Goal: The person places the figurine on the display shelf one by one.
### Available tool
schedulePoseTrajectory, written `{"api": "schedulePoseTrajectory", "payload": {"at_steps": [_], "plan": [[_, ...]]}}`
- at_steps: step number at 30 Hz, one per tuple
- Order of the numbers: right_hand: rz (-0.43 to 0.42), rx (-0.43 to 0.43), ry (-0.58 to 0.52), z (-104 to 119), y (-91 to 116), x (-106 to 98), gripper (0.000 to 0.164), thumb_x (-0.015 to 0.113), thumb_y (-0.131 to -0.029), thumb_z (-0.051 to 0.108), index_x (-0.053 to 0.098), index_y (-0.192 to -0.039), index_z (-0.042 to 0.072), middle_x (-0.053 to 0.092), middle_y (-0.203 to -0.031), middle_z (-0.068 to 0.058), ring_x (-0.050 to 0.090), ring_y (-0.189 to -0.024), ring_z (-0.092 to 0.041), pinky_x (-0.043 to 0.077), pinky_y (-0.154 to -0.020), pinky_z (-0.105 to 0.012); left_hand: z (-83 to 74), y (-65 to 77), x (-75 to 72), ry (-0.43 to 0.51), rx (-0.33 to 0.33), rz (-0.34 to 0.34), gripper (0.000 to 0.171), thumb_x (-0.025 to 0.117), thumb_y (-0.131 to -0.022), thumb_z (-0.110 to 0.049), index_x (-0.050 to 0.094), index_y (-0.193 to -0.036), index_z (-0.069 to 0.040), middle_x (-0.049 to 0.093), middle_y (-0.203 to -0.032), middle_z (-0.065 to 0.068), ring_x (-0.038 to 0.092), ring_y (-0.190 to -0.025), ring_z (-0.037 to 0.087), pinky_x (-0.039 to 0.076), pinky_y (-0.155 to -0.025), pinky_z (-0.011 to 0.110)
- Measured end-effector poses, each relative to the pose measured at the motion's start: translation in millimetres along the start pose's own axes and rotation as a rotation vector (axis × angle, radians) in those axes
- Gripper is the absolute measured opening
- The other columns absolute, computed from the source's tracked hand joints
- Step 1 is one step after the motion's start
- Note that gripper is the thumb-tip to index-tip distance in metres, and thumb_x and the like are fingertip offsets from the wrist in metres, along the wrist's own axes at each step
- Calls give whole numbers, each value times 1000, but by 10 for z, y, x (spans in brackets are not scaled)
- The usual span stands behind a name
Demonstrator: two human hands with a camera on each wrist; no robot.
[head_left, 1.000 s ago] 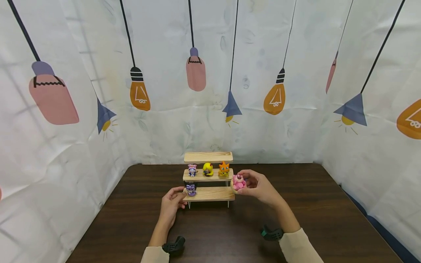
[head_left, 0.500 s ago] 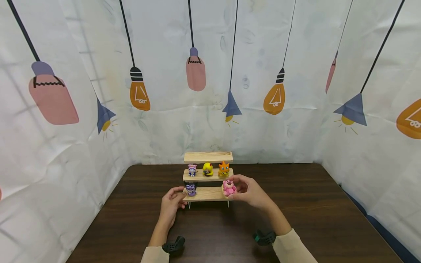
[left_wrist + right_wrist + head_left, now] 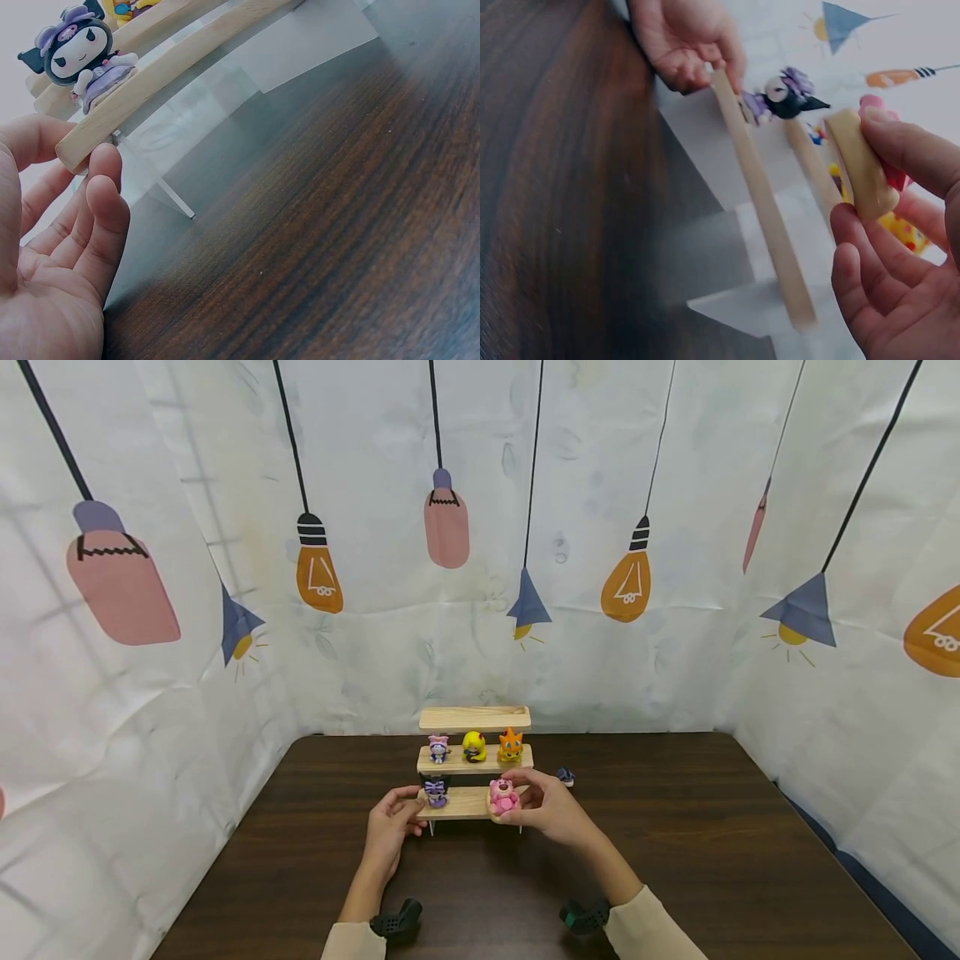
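Note:
A pink bear figurine (image 3: 503,796) on a cream base (image 3: 859,166) is pinched between the thumb and fingers of my right hand (image 3: 551,806). In the right wrist view, a gap shows between that base and the lowest board. My left hand (image 3: 392,828) grips the left end of the lowest board (image 3: 142,105) of a three-tier display shelf (image 3: 463,810). Right beside that grip, a purple-and-black figurine (image 3: 81,56) stands on the board. Along the middle tier sit a pink-and-purple figurine (image 3: 438,749), a yellow-haired one (image 3: 474,747) and an orange one (image 3: 511,746).
The top board (image 3: 475,719) is bare wood. Clear supports (image 3: 172,196) hold the shelf on the dark wooden table (image 3: 480,893). A small dark blue object (image 3: 566,777) lies behind my right hand. A lamp-patterned curtain (image 3: 375,652) surrounds the table.
My right hand has moved left with the bear figurine, from the shelf's right end to over the lowest board. The dark blue object has come into view. My left hand has stayed in place.

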State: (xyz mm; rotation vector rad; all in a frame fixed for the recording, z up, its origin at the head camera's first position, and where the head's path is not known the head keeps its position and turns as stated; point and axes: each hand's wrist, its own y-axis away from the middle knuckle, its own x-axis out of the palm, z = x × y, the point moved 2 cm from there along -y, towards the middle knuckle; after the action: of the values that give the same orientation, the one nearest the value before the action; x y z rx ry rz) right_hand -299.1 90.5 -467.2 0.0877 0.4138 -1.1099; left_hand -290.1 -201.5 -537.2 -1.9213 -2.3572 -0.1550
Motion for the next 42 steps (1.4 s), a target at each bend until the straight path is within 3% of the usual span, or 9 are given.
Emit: {"api": "schedulePoseTrajectory", "payload": {"at_steps": [7, 18, 42], "plan": [[-21, -21, 28, -48, -57, 139, 58, 87, -82, 28, 63, -134, 20, 68, -113, -8, 62, -88, -19, 54, -66, -28, -1, 4, -4, 1, 1, -3, 31, 66, -97, -7, 60, -126, 3, 70, -83, 0, 65, -64, 15, 55, -56, 24], [-45, -33, 49, -99, -169, 256, 59, 87, -82, 29, 64, -135, 20, 66, -127, -8, 64, -93, -16, 56, -76, -27, 13, -3, 6, 10, 5, 8, 31, 66, -98, -7, 60, -126, 4, 70, -82, -1, 64, -63, 15, 54, -57, 24], [-122, -45, 157, -53, -284, 450, 56, 87, -82, 24, 66, -132, 14, 71, -119, -7, 62, -92, -14, 54, -80, -25, 23, -12, -9, 20, 9, 2, 31, 67, -97, -7, 60, -125, 4, 69, -80, -1, 64, -62, 15, 54, -55, 24]]}}
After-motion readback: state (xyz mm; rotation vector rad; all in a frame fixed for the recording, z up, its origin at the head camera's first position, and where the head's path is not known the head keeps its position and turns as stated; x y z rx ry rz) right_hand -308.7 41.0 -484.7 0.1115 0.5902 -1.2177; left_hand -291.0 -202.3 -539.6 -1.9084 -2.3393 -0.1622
